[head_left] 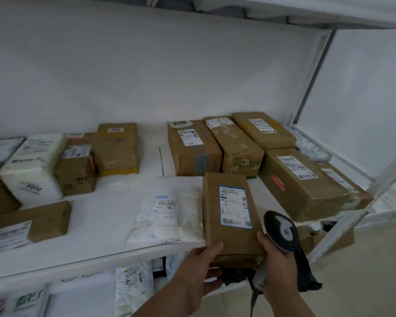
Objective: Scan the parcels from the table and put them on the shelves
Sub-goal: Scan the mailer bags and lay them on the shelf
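Left hand [199,268] clamps the brown parcel's [231,216] near end; right hand [277,255], fingers around the barcode scanner [281,232], steadies it. Overhanging the shelf [101,255] edge, it could tip off.

A plain white wall [146,65] stands behind. Grey metal uprights [311,78] frame the right side. Pale floor tiles [375,259] lie below.
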`<action>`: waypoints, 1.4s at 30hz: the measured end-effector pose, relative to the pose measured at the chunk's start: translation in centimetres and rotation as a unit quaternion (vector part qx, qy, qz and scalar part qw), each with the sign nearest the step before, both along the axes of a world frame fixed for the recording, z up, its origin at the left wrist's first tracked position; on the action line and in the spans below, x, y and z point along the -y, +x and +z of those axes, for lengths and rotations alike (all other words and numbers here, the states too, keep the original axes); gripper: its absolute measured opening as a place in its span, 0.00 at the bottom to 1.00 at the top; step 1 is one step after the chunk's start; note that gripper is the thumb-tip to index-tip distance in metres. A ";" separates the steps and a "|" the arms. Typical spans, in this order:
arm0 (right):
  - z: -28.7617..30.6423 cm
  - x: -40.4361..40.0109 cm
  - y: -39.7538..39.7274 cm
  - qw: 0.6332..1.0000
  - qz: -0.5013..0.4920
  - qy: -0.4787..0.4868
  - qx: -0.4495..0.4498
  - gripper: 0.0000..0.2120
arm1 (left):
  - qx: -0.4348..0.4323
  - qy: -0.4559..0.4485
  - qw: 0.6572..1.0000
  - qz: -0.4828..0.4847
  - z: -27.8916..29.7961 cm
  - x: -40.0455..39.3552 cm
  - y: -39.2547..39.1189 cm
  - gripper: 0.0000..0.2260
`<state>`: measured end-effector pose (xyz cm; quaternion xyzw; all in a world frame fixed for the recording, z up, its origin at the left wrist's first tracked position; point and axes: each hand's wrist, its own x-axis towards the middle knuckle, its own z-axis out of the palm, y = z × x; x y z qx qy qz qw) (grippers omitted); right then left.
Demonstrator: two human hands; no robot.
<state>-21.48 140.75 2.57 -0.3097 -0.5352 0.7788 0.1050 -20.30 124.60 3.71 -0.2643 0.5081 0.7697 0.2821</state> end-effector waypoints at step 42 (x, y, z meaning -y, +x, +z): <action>3.3 13.9 -15.5 0.987 0.157 -0.028 0.013 0.25 | -0.112 -0.121 0.968 0.192 1.4 12.5 -11.7 0.12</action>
